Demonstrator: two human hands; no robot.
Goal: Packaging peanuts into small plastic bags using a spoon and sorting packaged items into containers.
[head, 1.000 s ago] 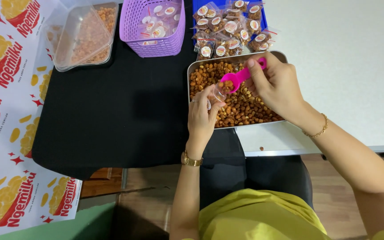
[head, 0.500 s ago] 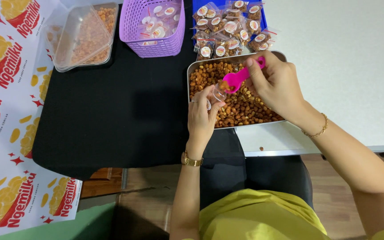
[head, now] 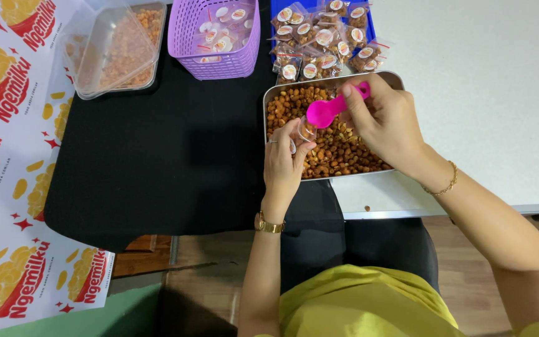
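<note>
The right hand (head: 387, 122) grips a pink scoop (head: 329, 110), fingers closed round its handle, bowl tipped over a small clear bag (head: 305, 130) pinched in the left hand (head: 285, 161). Both hover above a metal tray (head: 269, 103) of brown nuts (head: 338, 153) on the surface. Behind the tray lie filled packets (head: 319, 40), beside a purple basket (head: 216, 59) and a clear tub (head: 110, 50).

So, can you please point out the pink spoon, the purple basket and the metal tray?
pink spoon (head: 320, 113): head view, on its round bowl.
purple basket (head: 185, 28): head view, on its left wall.
metal tray (head: 266, 103): head view, on its left rim.
</note>
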